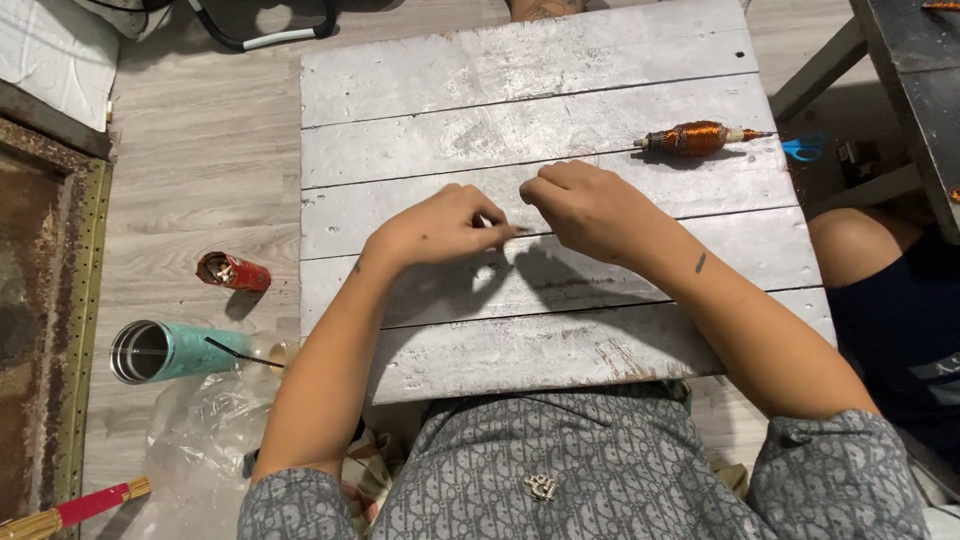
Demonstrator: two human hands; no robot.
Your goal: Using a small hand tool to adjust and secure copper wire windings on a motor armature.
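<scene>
My left hand (440, 228) and my right hand (585, 205) meet over the middle of a small table of silver-painted wooden planks (520, 90). The fingertips of both hands pinch a very small, thin thing (508, 228) between them; it is too small to tell what it is. Behind my right hand, a spindle wound with copper wire (695, 138) lies on its side on the table, apart from both hands.
On the wood floor left of the table lie a red can (232, 271), a teal tumbler (170, 351) on its side, and a clear plastic bag (205, 420). Blue scissors (803, 149) lie on the floor at the right. A dark bench (915, 80) stands at the far right.
</scene>
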